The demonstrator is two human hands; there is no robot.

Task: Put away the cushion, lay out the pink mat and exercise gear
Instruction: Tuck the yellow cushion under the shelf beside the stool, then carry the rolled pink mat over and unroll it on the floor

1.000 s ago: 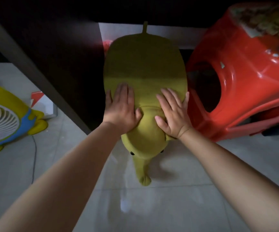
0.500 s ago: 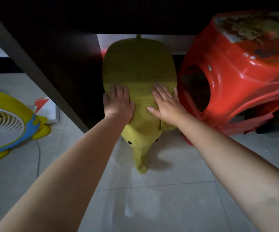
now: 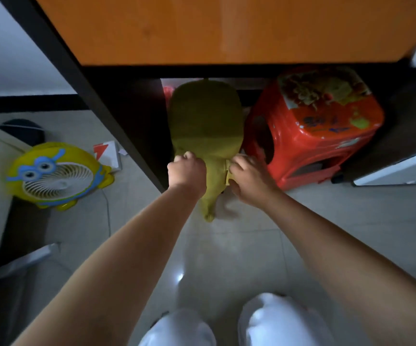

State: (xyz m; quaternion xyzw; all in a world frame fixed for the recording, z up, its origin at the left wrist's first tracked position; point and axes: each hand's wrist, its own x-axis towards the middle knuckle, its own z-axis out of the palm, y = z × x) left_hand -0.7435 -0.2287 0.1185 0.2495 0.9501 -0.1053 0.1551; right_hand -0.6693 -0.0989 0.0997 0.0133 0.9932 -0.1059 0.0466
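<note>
Your left hand and right hand are curled closed on the green cushion, wedged under the desk beside the red stool. Risk: its trailing end juts onto the floor; uneven shove snags stool.

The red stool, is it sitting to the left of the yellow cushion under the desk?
No, the red stool stands on the right of the yellow cushion; the desk's dark panel is on the left.

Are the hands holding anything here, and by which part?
Both hands, left and right, are on the yellow cushion at its narrow near end, one each side; a closed grip cannot be confirmed.
</note>
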